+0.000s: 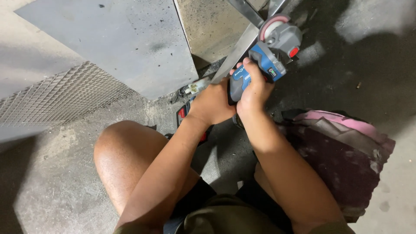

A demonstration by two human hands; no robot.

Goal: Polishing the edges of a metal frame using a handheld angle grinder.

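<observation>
A blue and grey angle grinder [268, 52] sits in the upper middle of the frame, its pinkish disc [271, 26] at the top, against a slanting metal bar [236, 52]. The right hand [253, 89] is clamped around the grinder's body, thumb up along the blue casing. The left hand [212, 104] is just beside it, closed around the grinder's rear end, fingers hidden from view; both hands touch one another. Below the left hand a red and black battery [182, 115] lies on the concrete floor [56, 173]. A bare knee [123, 151] fills the lower middle. At the upper left lies a grey metal sheet [117, 39], with an expanded-metal mesh [56, 97] beside it at the left edge. At the right lies a worn pink and dark foam mat [342, 147].
</observation>
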